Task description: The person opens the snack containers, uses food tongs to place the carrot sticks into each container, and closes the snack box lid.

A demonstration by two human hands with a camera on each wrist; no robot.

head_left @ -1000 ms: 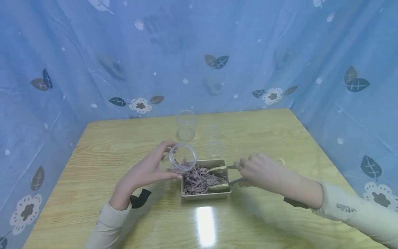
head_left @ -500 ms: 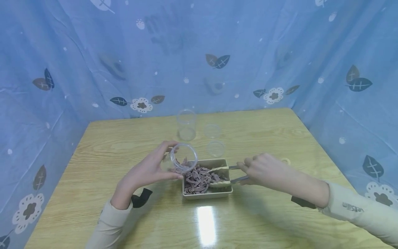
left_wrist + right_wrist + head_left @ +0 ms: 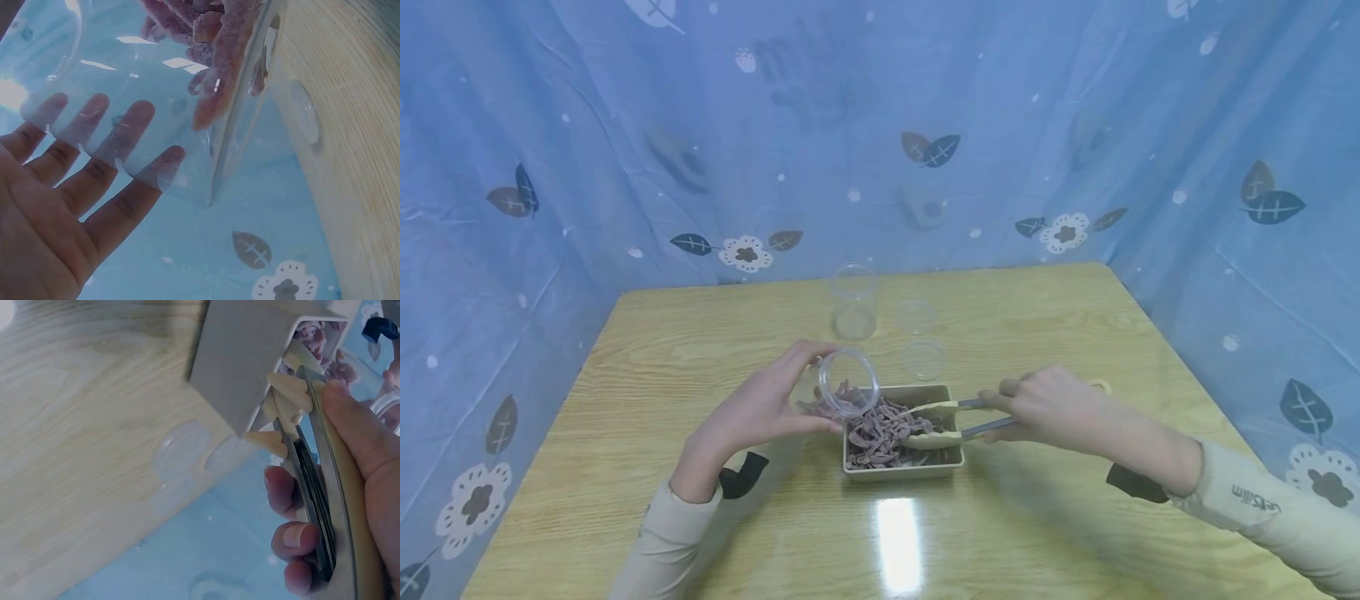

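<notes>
- The tongs (image 3: pixel 985 427) are squeezed a bit closer together than a moment ago, and their near arm sits higher over the rim of the beige tray (image 3: pixel 901 473).
- The right hand (image 3: pixel 1060 410) has slid back a tiny bit from the tray's right end.
- That seems to mean the tongs are closing in on the meat-like strips (image 3: pixel 876 433); I cannot tell if they have caught any.
- The left hand (image 3: pixel 760 404) stays almost the same, so the clear jar (image 3: pixel 144 81) seems to be kept ready close by.
- The left fingers are wrapped round the jar, and the right fingers are curled round the tongs.
- The jar is at the tray's far left corner, tipped, with its round mouth leaning over the tray.
- The jar looks shiny and see-through. Some strips look to be inside, near its mouth.
- The strips in the tray are thin, twisty and purple-brown, heaped mostly in the left part.
- Behind the tray, another see-through jar (image 3: pixel 856 321) stands on the bench (image 3: pixel 820 550), and two flat round lids (image 3: pixel 925 360) lie there too.
</notes>
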